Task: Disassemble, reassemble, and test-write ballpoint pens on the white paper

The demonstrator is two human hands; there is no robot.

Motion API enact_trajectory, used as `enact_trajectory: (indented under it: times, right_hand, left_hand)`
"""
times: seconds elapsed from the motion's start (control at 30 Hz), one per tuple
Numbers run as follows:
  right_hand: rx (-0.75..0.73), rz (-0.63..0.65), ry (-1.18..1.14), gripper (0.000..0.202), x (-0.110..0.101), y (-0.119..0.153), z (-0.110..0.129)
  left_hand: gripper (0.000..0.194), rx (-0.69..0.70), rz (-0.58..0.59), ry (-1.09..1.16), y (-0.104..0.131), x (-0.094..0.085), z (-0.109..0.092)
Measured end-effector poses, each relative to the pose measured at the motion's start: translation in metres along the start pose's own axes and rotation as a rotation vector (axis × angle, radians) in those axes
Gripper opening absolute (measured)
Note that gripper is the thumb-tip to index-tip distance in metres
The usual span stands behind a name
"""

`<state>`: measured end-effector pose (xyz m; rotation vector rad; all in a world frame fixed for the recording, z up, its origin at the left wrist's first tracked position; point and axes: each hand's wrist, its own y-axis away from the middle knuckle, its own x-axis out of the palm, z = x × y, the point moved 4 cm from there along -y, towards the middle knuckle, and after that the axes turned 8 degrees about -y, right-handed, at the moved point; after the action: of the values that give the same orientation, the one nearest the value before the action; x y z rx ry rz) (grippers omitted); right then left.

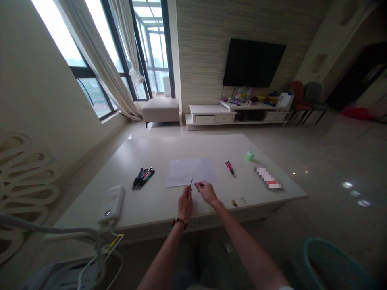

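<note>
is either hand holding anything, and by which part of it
The left hand holds a thin dark rod by its near end, the far end sticking out; whether the right hand holds anything cannot be told.

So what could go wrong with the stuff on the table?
The white device sits near the edge of the table with a cable hanging down; a tug might pull it off. The thin dark stick in the left hand points over the paper and might poke it. The pens on the left might roll if bumped.
</note>
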<state>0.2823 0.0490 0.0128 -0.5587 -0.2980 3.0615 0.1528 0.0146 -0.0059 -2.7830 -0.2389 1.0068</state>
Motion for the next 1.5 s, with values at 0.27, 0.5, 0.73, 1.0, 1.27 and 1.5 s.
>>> enact_trajectory:
  times: [0.27,0.5,0.73,1.0,1.27,1.5]
  right_hand:
    - [0.02,-0.181,-0.15,0.037,-0.005,-0.029,0.013]
    - [0.075,-0.034,0.331,0.016,-0.027,-0.028,-0.019]
    - [0.122,-0.345,0.405,0.033,-0.075,0.012,-0.055]
    - [0.175,-0.389,0.442,0.029,-0.097,0.034,-0.067]
    - [0.161,-0.345,0.398,0.032,-0.112,0.03,-0.075]
    - [0.24,-0.445,0.492,0.033,-0.173,0.043,-0.099]
  left_hand:
    - [0.035,-0.031,-0.022,0.032,0.003,0.0,0.002]
    - [0.036,-0.081,-0.066,0.104,0.0,0.0,0.006]
    - [0.035,-0.105,-0.3,0.015,-0.011,-0.011,0.014]
    - [0.034,-0.164,-0.255,-0.332,-0.058,-0.017,0.022]
    - [0.042,-0.138,-0.177,-0.351,-0.047,-0.05,0.047]
    - [0.033,-0.15,-0.218,-0.617,-0.003,-0.126,0.1]
